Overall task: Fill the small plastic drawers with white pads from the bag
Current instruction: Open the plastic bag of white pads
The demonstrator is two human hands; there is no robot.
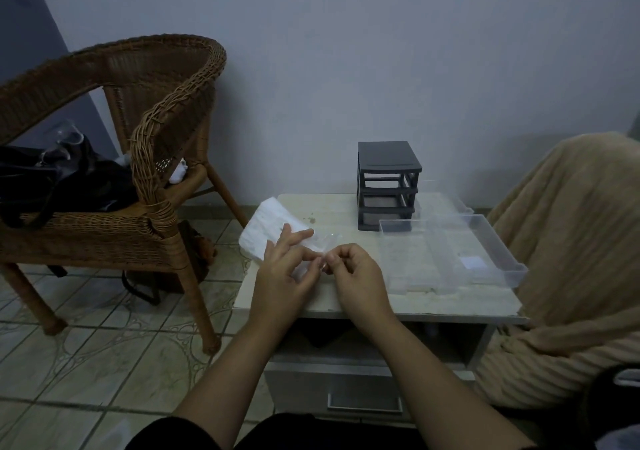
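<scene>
So we had both hands out over the little table [346, 207], meeting just in front of the bag of white pads [266, 231]. The bag lay flat on the table's back left corner, hanging a bit over the edge. The left hand [284, 273] had its first two fingers stretched out over the bag, while its thumb and another finger seemed to nip the bag's clear plastic end. The right hand [360, 276] was curled up tight, fingertips pinching that same bit of plastic, so the two hands were pretty much touching.

The dark grey drawer frame [388, 169] stood at the back of the table, well apart from the hands. Its top two slots were open, and the bottom one looked like it had a drawer in it. A clear plastic drawer [450, 241] sat on the table to the right, just in front of the frame, with a second one behind it that we could hardly make out.

Off to the left was a wicker chair [166, 131] with a black bag [69, 179] on the seat, and a beige blanket [571, 241] was on the right.
</scene>
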